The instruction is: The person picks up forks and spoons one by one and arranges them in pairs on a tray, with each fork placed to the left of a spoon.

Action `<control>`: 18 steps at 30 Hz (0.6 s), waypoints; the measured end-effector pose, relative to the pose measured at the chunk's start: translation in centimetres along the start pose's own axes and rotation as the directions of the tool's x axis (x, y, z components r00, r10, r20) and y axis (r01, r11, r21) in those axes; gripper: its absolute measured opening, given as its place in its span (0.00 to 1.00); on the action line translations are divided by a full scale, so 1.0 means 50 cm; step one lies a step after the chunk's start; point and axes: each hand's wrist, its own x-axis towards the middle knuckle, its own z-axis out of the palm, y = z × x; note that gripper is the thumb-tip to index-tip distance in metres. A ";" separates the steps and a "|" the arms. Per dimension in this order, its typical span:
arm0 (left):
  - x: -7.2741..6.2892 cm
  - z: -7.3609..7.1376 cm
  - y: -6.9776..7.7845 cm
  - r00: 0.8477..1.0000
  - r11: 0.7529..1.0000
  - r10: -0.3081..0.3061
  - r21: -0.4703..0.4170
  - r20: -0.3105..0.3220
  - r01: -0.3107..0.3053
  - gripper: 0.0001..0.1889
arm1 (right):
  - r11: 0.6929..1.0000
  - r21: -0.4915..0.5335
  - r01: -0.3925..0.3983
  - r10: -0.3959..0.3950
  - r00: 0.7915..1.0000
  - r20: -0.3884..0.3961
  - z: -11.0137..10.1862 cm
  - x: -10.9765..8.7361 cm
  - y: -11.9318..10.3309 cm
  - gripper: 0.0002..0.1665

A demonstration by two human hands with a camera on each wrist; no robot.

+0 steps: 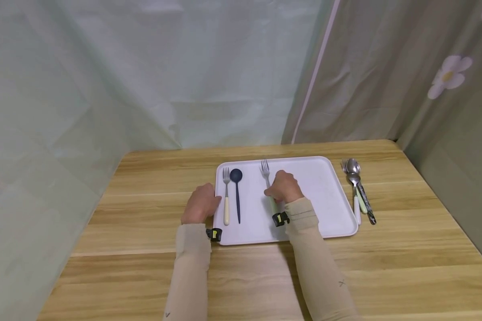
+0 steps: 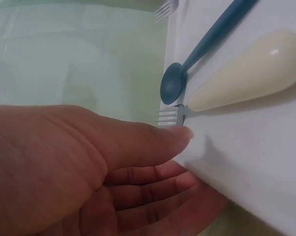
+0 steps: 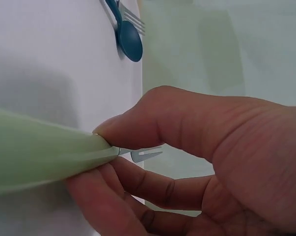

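Note:
A white tray (image 1: 249, 232) lies on the wooden table. At its left edge is my left hand (image 1: 201, 204), holding the rim with the thumb on the upper side and the fingers along the outside. Over the tray's middle, my right hand (image 1: 284, 187) pinches a fork with a pale green handle (image 3: 49, 151) near the neck, between thumb and fingers. Its tines (image 1: 264, 166) point to the tray's far edge. Beside my left hand, a fork with a cream handle (image 1: 226, 209) and a dark blue spoon (image 1: 237, 196) lie side by side in the tray.
Right of the tray, a loose pile of cutlery lies on the table (image 1: 409, 249), among it a spoon with a dark patterned handle (image 1: 366, 203) and one with a white handle (image 1: 356, 207). A curtain (image 1: 233, 89) hangs behind the table's far edge.

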 end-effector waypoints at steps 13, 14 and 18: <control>0.001 0.002 0.001 1.000 1.000 0.006 -0.002 -0.006 -0.006 0.12 | 1.000 0.000 0.023 -0.023 1.000 -0.010 0.009 -0.003 -0.002 0.17; 0.002 0.002 0.000 1.000 1.000 0.008 -0.001 -0.007 -0.008 0.12 | 1.000 -0.001 0.024 -0.024 1.000 -0.011 0.010 -0.004 -0.002 0.17; 0.001 0.003 -0.001 1.000 1.000 0.012 -0.001 -0.011 -0.012 0.12 | 1.000 -0.003 0.027 -0.027 1.000 -0.017 0.012 -0.003 -0.001 0.18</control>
